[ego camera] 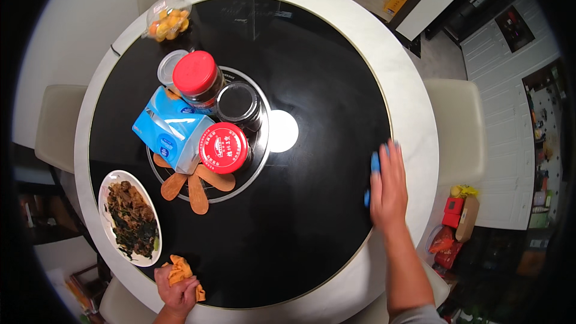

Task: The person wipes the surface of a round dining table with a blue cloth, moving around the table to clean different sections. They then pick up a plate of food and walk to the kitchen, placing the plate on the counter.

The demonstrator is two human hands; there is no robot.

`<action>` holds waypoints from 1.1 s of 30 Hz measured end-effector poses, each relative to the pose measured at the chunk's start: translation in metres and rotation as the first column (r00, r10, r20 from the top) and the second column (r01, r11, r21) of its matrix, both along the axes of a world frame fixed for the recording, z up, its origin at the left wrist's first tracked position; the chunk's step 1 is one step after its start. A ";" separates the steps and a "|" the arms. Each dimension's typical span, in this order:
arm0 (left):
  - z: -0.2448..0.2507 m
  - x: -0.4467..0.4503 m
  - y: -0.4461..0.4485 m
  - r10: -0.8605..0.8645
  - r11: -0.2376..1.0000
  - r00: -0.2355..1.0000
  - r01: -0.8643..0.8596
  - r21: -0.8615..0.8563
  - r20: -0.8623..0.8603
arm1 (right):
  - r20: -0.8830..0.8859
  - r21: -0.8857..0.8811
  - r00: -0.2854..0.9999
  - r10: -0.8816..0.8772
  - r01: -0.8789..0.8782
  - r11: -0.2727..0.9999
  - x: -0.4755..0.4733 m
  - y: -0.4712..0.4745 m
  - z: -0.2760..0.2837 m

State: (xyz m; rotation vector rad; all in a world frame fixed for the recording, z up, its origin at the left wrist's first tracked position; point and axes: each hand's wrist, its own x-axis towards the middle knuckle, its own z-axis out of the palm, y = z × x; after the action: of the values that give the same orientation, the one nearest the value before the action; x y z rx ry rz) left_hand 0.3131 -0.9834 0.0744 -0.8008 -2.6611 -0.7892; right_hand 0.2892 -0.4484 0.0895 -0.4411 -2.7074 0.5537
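My left hand [174, 294] grips a crumpled orange cloth [181, 271] at the near left rim of a round table's black top [310, 216]. Over at the right side, my right hand [389, 191] lies flat with its fingers pointing away, across the seam between the black top and the white outer ring [411, 144]. A blue cloth or sponge [375, 163] shows between and beside its fingers; most of it is hidden under the palm. Just beyond my left hand stands an oval white plate [104, 184] of cooked dark greens and noodle-like food [132, 220].
Left of centre, a red-lidded jar [194, 72], a black-lidded jar [237, 101], a flat red-lidded jar [223, 147], a clear-lidded container [171, 66] and a blue packet [168, 121] crowd together by a wooden trivet [198, 193]. Yellow-orange fruit [168, 24] sits farther back. Chairs [454, 130] surround the table.
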 end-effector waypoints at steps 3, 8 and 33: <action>0.002 0.002 -0.007 -0.009 1.000 0.999 0.010 -0.025 0.042 | 0.081 0.068 0.995 0.065 -0.071 0.995 0.045 -0.025 0.005; 0.003 0.003 -0.011 -0.018 0.999 0.999 0.019 -0.044 0.033 | 0.081 0.197 0.991 0.104 -0.119 0.973 -0.038 0.008 0.006; 0.000 0.011 -0.006 0.043 0.998 0.998 -0.041 -0.048 0.040 | 0.030 -0.039 0.821 0.570 -0.569 0.822 -0.080 -0.115 0.018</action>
State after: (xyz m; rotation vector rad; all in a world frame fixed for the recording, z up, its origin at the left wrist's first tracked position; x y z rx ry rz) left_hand 0.3238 -0.9891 0.0743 -0.7456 -2.7322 -0.7430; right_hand 0.2089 -0.5630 0.1073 0.3874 -2.8550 0.7382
